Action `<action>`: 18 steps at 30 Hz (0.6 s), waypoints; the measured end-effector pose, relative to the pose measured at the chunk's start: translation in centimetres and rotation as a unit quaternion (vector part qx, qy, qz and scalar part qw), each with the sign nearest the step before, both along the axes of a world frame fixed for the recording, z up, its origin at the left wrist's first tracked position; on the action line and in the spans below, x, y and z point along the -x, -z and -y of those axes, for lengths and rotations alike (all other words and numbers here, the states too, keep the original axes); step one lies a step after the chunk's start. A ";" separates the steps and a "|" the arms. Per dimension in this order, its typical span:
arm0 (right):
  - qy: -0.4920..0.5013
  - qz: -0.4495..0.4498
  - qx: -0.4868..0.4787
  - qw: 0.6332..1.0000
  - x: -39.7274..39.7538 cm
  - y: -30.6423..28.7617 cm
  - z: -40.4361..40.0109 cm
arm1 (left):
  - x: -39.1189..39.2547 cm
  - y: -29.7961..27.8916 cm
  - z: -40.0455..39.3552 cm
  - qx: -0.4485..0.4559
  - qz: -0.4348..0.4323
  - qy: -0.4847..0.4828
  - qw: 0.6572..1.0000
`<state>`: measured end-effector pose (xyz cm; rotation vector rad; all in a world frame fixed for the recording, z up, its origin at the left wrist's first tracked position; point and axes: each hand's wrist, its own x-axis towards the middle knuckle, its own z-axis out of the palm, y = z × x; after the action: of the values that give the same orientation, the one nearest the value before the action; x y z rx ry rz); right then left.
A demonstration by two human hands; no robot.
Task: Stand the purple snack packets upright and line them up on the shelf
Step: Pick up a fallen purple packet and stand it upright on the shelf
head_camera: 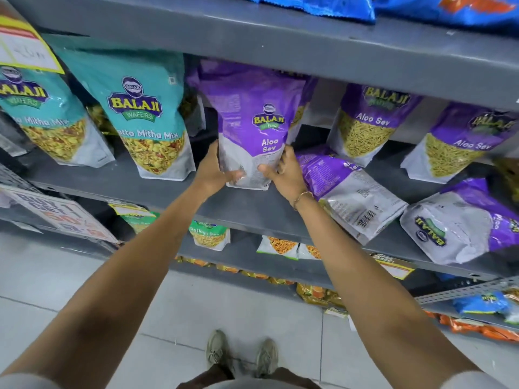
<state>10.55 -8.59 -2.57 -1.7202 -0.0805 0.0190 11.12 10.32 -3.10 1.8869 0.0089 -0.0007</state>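
Both hands, left hand (213,171) and right hand (283,172), clasp the base of the held purple packet (254,127), fingers (237,174) pressed against its front, upright on the shelf (252,209). Best seated flat, square beside the teal packets (146,113). Purple packets visible: three upright, two toppled; teal: two.

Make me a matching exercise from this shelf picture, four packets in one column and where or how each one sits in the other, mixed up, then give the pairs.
Column one:
1. Purple Aloo Sev packet in both hands
2. Teal Khatta Mitha Mix packet
3. Purple packet showing its barcode
4. Green Ratlami Sev packet

Column two:
A. On the shelf below
B. Lying flat, back side up
C. Upright, held at its base
D. Standing left of the hands

Pairs: 1-C, 2-D, 3-B, 4-A
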 end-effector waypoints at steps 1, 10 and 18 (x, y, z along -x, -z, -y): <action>0.003 -0.005 0.010 1.000 0.0 0.1 -0.1 | 0.6 0.4 0.5 -0.006 0.024 -0.026 0.999; 0.031 0.007 0.072 0.997 0.3 -0.5 -0.1 | 7.4 3.0 8.1 -0.076 0.131 -0.073 0.986; 0.114 0.055 0.089 0.988 2.8 -0.5 -0.8 | 2.6 0.8 5.7 0.086 0.031 -0.121 0.988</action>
<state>7.78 -7.83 -2.09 -1.9003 0.0375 -0.2440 8.53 4.59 -3.92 1.7016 0.1886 0.2165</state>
